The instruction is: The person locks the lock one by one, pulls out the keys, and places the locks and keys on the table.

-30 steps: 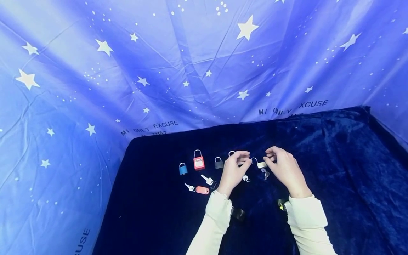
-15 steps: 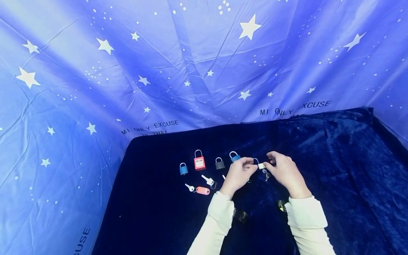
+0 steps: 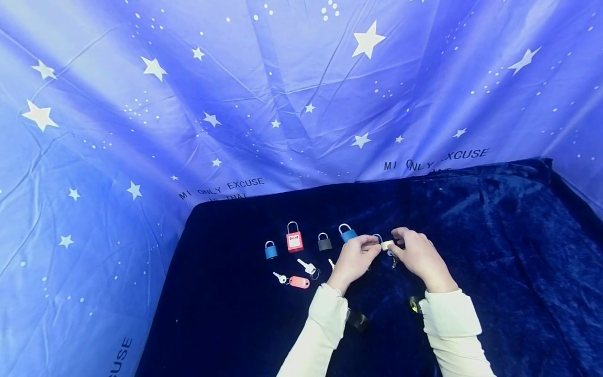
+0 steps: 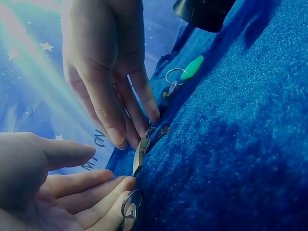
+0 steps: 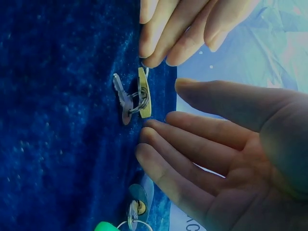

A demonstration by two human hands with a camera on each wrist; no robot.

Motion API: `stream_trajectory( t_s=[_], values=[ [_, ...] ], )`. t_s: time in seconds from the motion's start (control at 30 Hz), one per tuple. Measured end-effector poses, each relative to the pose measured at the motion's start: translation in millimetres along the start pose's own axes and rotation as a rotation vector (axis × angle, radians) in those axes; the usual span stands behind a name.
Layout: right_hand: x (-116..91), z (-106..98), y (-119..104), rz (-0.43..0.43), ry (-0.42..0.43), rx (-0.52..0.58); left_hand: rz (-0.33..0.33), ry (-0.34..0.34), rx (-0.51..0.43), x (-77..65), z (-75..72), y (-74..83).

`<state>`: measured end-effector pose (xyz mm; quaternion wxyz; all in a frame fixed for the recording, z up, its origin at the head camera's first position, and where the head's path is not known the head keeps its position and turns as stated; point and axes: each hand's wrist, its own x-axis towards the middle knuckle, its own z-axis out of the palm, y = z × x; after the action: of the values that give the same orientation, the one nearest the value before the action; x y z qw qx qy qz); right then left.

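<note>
Apparently the step in hand is settling the small brass padlock (image 5: 147, 103), which lies on the dark blue cloth (image 3: 494, 235) between the two hands, right of centre in the head view, with its loop toward the upper left. Left hand (image 3: 354, 257): loose, fingers fairly straight, tips at the loop end. Right hand (image 3: 421, 256): loose too, fingers extended beside the lock's body; neither looks clenched. Cannot tell how firmly either presses. Keys (image 5: 123, 102) hang by a ring at the lock's base. Best handled, I'd judge, with light, even fingertip pressure from both ends, keeping the keys from catching beneath the body. Mind the blue padlock (image 3: 347, 233), partly hidden by the left hand, and the key ring (image 4: 131, 204) near that hand's fingers; a low sweep could drag either.
</note>
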<state>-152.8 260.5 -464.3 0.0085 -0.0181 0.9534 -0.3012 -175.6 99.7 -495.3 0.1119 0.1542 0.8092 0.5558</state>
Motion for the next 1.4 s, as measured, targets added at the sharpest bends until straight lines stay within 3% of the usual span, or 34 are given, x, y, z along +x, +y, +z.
stream_trajectory(
  t_s=[0.5,0.87,1.2,1.4],
  values=[
    [0.3,1.9,-2.1,-0.015,0.011,0.016,-0.005,-0.010,-0.002,1.6,1.1,0.5],
    [2.7,4.6,0.4,-0.057,0.081,0.028,0.005,-0.026,0.007,2.0,0.0,-0.4],
    [2.8,0.3,-0.3,-0.027,0.025,0.173,0.008,-0.027,-0.031,2.6,-1.8,-3.9],
    [0.4,-4.5,1.3,-0.017,0.006,0.232,0.025,0.035,-0.127,2.3,-3.2,-3.8]
  ],
)
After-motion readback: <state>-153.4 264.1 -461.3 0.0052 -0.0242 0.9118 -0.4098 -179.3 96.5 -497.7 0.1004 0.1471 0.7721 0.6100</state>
